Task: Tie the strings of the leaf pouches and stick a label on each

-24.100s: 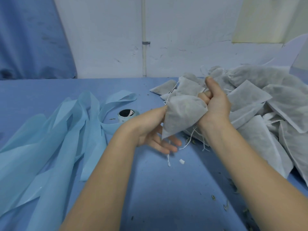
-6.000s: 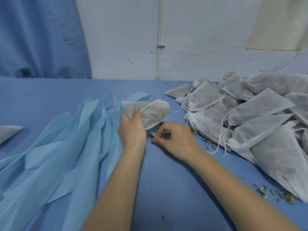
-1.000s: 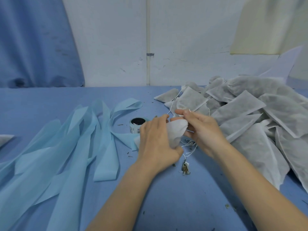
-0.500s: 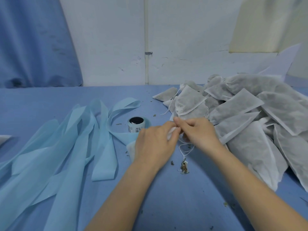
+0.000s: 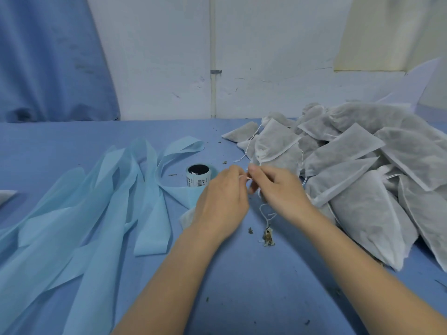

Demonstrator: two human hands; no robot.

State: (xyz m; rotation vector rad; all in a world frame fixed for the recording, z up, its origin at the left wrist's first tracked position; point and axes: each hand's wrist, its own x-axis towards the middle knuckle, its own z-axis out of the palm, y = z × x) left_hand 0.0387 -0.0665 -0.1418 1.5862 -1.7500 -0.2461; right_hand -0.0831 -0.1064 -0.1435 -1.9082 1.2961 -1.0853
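Note:
My left hand (image 5: pixel 221 204) and my right hand (image 5: pixel 278 192) meet at the table's middle, fingertips together, pinching the white string (image 5: pixel 266 215) of a leaf pouch (image 5: pixel 187 217). The pouch lies under my left hand; only its white corner shows at the left of the wrist. A loose loop of string hangs below my right hand down to the table. The label roll (image 5: pixel 198 176) stands just beyond my left hand.
A big heap of grey-white filled pouches (image 5: pixel 350 170) covers the right side of the blue table (image 5: pixel 242 286). Long light-blue backing strips (image 5: pixel 92 213) sprawl over the left. Leaf crumbs (image 5: pixel 267 236) lie beneath the hands. A white wall rises behind.
The pouch has gone from raised between my hands down onto the table under my left hand. My fingertips have closed together on its string.

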